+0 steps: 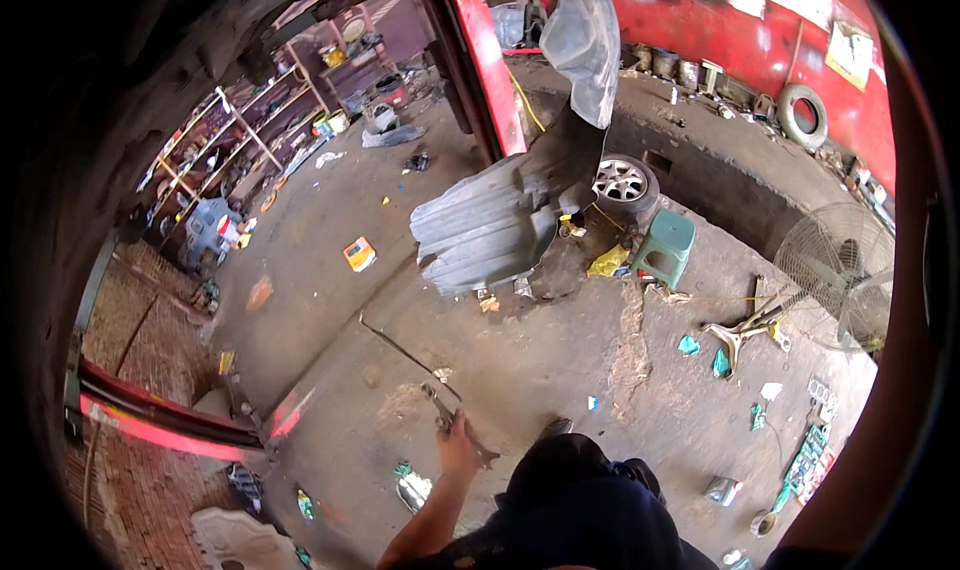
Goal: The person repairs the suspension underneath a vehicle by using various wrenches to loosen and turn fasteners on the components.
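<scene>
The left hand [458,448], reaching in from the lower edge, is closed in a grip, its fingers curled around a dark grey, irregular metal part [481,450]. The part slants through the fist: a narrow, knobbed end projects beyond the fingers, and a broader, angular end shows on the near side. It is above the stained, grey-brown concrete floor [540,360], just left of the wearer's dark-clothed body. The right hand lies outside the view; its state cannot be told.

Beyond the fist, a thin, dark rod [408,354] with a short bend at its far end extends along the floor; whether its near end touches the held part cannot be told. Farther off is a large, ribbed, dull grey sheet panel [490,225] with bent, uneven edges. To its right are a black tyre on a silver, multi-spoked wheel [625,182] and a smooth, green plastic stool [668,240]. At far right, a round fan cage of fine wire [838,270] leans over the floor. Rough brickwork [160,450] occupies the lower left; a glossy red wall [680,20] curves across the upper right.
</scene>
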A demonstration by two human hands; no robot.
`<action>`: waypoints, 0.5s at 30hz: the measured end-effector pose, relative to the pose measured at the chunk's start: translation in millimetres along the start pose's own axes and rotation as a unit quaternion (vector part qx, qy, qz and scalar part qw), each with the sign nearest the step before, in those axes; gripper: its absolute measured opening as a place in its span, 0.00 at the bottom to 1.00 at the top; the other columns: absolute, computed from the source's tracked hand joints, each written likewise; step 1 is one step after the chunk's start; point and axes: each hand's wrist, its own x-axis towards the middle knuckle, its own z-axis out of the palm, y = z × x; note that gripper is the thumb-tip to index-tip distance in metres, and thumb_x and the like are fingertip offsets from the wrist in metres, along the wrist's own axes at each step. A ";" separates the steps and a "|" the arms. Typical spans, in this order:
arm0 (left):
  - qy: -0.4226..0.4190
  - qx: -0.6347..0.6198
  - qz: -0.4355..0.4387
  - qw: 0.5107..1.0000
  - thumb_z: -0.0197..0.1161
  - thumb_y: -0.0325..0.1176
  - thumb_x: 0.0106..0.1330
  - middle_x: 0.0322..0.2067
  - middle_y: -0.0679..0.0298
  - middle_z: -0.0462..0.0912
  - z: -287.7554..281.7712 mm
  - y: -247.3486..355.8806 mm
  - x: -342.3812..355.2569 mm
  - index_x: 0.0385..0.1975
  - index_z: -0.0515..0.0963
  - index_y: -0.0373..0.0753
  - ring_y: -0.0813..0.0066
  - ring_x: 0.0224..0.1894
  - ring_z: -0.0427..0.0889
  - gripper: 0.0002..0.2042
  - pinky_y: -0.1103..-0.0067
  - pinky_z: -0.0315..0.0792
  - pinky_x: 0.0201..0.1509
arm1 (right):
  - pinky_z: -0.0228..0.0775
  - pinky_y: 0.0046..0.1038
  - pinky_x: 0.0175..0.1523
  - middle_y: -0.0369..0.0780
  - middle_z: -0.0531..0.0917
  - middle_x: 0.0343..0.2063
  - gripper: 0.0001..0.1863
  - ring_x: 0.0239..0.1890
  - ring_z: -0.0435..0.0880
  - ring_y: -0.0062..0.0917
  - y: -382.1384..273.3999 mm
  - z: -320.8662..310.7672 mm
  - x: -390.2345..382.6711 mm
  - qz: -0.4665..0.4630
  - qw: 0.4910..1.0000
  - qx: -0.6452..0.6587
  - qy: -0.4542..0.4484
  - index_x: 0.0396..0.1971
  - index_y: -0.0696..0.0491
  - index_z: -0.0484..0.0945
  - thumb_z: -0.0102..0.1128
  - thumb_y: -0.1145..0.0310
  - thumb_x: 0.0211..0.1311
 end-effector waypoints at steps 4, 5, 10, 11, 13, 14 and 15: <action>0.027 0.064 0.042 0.997 0.63 0.42 0.71 0.15 0.72 0.69 -79.3 -42.2 29.1 0.24 0.72 0.46 0.82 0.13 0.66 0.14 0.82 0.58 0.17 | 0.78 0.37 0.46 0.45 0.87 0.37 0.28 0.39 0.86 0.34 2.3 40.7 -0.9 -0.008 0.998 -0.060 -0.011 0.45 0.61 0.83 0.50 0.47 0.71; 0.048 0.077 0.038 0.995 0.63 0.42 0.71 0.15 0.71 0.69 -84.2 -40.3 27.9 0.24 0.72 0.46 0.81 0.13 0.66 0.14 0.82 0.58 0.17 | 0.78 0.37 0.47 0.45 0.87 0.38 0.28 0.39 0.86 0.33 4.2 44.0 -3.8 -0.009 0.997 -0.073 -0.011 0.46 0.61 0.83 0.50 0.47 0.72; -0.016 0.062 -0.046 0.997 0.66 0.44 0.70 0.31 0.66 0.78 -106.7 -12.6 15.1 0.42 0.77 0.35 0.76 0.30 0.78 0.16 0.75 0.72 0.30 | 0.77 0.35 0.47 0.44 0.87 0.38 0.28 0.39 0.86 0.32 15.1 41.7 -19.6 -0.009 0.992 -0.129 -0.005 0.46 0.61 0.82 0.51 0.48 0.72; 0.021 0.086 -0.042 0.995 0.66 0.43 0.70 0.30 0.67 0.78 -107.1 -12.3 15.7 0.40 0.77 0.36 0.77 0.29 0.77 0.15 0.76 0.71 0.29 | 0.77 0.35 0.47 0.44 0.87 0.38 0.27 0.40 0.85 0.31 17.8 37.4 -22.7 -0.012 0.990 -0.140 -0.006 0.46 0.61 0.82 0.51 0.49 0.72; 0.057 0.123 -0.036 0.990 0.66 0.43 0.70 0.28 0.68 0.78 -102.1 -9.8 32.0 0.38 0.77 0.36 0.78 0.28 0.76 0.14 0.76 0.69 0.28 | 0.77 0.34 0.48 0.44 0.87 0.38 0.27 0.40 0.85 0.31 26.9 35.5 -32.0 -0.020 0.988 -0.156 -0.003 0.46 0.61 0.82 0.51 0.49 0.72; 0.033 0.165 0.062 0.984 0.65 0.43 0.70 0.28 0.67 0.78 -97.6 -20.8 54.5 0.36 0.77 0.35 0.76 0.30 0.76 0.15 0.75 0.70 0.29 | 0.77 0.34 0.48 0.44 0.87 0.38 0.27 0.40 0.85 0.31 30.4 31.5 -35.9 -0.029 0.986 -0.165 -0.002 0.47 0.62 0.82 0.51 0.49 0.72; 0.007 0.209 0.155 0.966 0.64 0.44 0.71 0.28 0.66 0.78 -99.4 -33.4 72.9 0.34 0.77 0.35 0.75 0.31 0.76 0.16 0.74 0.70 0.30 | 0.76 0.34 0.48 0.44 0.87 0.39 0.27 0.40 0.85 0.30 34.3 26.5 -41.1 -0.041 0.984 -0.175 0.001 0.47 0.62 0.82 0.52 0.49 0.73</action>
